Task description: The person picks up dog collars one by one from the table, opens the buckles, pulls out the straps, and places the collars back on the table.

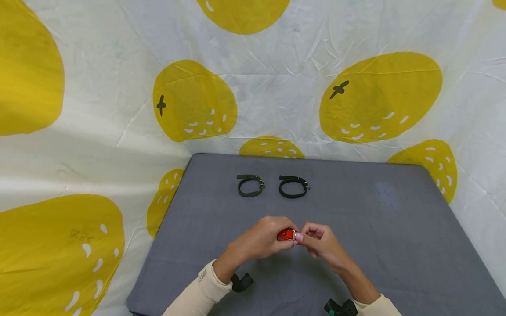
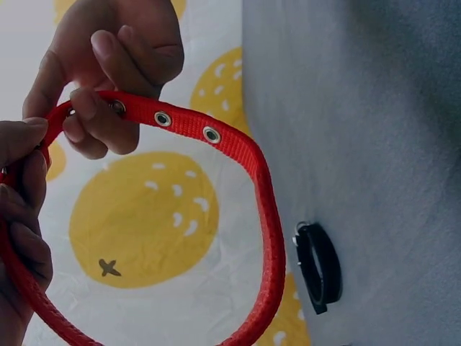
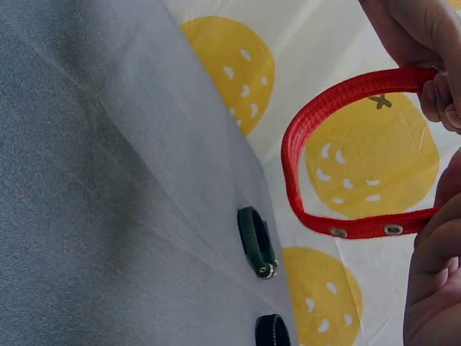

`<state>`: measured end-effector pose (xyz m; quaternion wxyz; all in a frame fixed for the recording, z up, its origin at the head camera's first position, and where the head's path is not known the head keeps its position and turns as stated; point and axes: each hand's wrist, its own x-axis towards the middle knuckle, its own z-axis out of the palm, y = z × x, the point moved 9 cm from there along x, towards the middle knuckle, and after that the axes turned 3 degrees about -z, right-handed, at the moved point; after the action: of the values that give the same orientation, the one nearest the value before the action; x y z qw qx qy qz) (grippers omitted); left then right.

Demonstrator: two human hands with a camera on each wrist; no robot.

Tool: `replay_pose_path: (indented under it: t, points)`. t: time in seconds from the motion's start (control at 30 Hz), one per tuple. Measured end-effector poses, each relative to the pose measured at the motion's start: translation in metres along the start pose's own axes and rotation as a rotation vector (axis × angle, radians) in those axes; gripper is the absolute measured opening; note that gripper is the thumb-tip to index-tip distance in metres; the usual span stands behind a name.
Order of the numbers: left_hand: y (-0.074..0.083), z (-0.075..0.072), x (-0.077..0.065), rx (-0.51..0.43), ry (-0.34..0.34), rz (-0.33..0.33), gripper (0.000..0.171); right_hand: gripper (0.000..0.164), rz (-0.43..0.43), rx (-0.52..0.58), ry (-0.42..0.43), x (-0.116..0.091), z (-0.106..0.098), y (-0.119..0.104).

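Note:
Both hands hold a red collar [image 2: 268, 231] above the table, a webbing loop with metal eyelets along one stretch. My left hand [image 1: 262, 237] grips it at the buckle [image 1: 290, 235], a small metal frame with red strap through it. Right beside the buckle, the thumb and fingers of my right hand [image 1: 323, 244] pinch the strap. In the right wrist view the collar's loop [image 3: 292, 166] hangs open between the two hands. The strap's end is mostly hidden by the fingers.
A dark green collar [image 1: 240, 188] and a black collar [image 1: 281, 189] lie buckled into loops farther back on the grey table [image 1: 356, 197]. Behind the table hangs a white cloth [image 1: 276, 96] printed with yellow fruit.

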<state>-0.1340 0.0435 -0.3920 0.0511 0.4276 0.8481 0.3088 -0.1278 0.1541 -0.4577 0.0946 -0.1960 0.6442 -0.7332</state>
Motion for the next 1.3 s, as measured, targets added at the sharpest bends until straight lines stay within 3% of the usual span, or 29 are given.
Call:
replay_pose_path:
  t: [0.63,0.97,1.3]
  points:
    - [-0.0022,0.0004,-0.001,-0.045,0.007,-0.027,0.019,0.03,-0.066,0.047,0.03,-0.0001,-0.0017,-0.0076]
    - [-0.0043,-0.0032,-0.0011,-0.076,0.014,-0.051,0.017,0.021,-0.011,0.01,0.01,-0.0013,-0.0028,-0.0046]
    - [-0.0044,-0.0055,-0.0008,-0.112,0.018,-0.049,0.017,0.024,0.005,-0.02,0.047,-0.0006,-0.0063,-0.0089]
